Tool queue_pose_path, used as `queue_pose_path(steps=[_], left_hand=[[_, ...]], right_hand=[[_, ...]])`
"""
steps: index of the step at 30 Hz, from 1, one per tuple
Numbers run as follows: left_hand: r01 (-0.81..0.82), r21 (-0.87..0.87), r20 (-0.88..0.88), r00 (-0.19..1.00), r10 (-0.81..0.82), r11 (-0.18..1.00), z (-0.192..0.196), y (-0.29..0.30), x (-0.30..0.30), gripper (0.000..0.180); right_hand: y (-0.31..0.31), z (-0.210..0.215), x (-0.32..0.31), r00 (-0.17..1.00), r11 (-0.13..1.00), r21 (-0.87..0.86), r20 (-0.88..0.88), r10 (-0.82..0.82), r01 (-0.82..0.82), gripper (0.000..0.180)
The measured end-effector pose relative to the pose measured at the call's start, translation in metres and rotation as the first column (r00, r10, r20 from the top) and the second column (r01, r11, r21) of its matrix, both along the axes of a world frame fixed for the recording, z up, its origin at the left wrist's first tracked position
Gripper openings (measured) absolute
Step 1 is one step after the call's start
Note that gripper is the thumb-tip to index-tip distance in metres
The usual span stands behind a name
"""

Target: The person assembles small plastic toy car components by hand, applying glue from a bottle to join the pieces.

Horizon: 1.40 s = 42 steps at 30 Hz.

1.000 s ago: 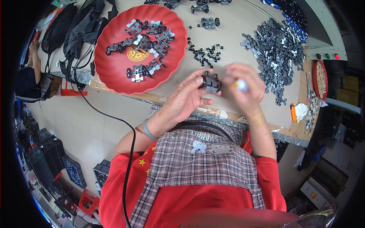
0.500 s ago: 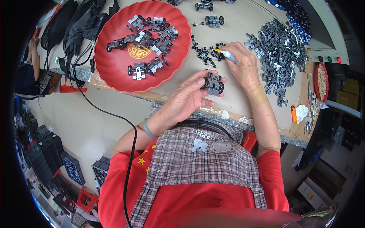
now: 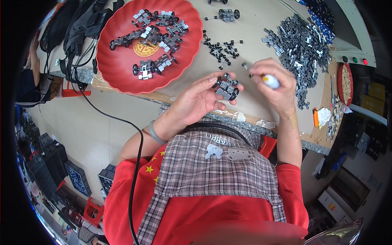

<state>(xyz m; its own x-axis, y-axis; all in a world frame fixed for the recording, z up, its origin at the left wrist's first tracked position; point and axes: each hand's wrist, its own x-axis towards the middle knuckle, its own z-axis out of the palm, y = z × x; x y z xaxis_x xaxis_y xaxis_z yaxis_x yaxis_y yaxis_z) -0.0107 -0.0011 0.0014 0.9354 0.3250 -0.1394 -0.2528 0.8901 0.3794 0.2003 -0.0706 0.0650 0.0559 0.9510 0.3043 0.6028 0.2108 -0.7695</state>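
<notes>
A grey toy chassis (image 3: 227, 87) with black wheels is held between the thumb and loosely bent fingers of the left hand (image 3: 200, 98), above the near edge of the table (image 3: 253, 28). A white tube (image 3: 271, 81) is gripped in the curled right hand (image 3: 281, 87), and a short rod (image 3: 245, 65) appears pinched at its fingertips. More rods (image 3: 222, 50) are scattered beyond, between a red tray (image 3: 116, 73) and a heap of grey pieces (image 3: 304, 49).

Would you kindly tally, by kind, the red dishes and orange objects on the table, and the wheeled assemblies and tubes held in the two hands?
Large red dish: 1
Small red dish: 1
Orange object: 1
Wheeled assembly, left hand: 1
Tube, right hand: 1
Total: 5
</notes>
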Motion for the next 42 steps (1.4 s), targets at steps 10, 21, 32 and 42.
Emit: queue_pose_path(steps=[10,21,32,42], left_hand=[[0.081,-0.001,-0.039,0.996,-0.081,0.997,0.002,-0.005,-0.002,0.041],[0.097,0.181,-0.141,0.987,-0.072,0.979,0.007,-0.005,-0.004,0.04],[0.141,0.14,-0.167,0.979,-0.117,0.98,0.005,-0.003,-0.003,0.039],[0.133,0.101,-0.122,0.985,-0.12,0.986,0.009,-0.003,0.0,0.039]], right_hand=[[-0.016,0.01,-0.016,0.979,0.983,-0.039,0.089,0.184,-0.181,0.028],[-0.023,0.017,-0.023,0.969,0.98,-0.094,0.157,0.19,-0.177,0.03],[-0.024,0.023,-0.024,0.924,0.972,-0.012,0.308,0.228,-0.236,0.025],[-0.024,0.005,-0.015,0.983,0.98,-0.093,0.033,0.179,-0.175,0.027]])
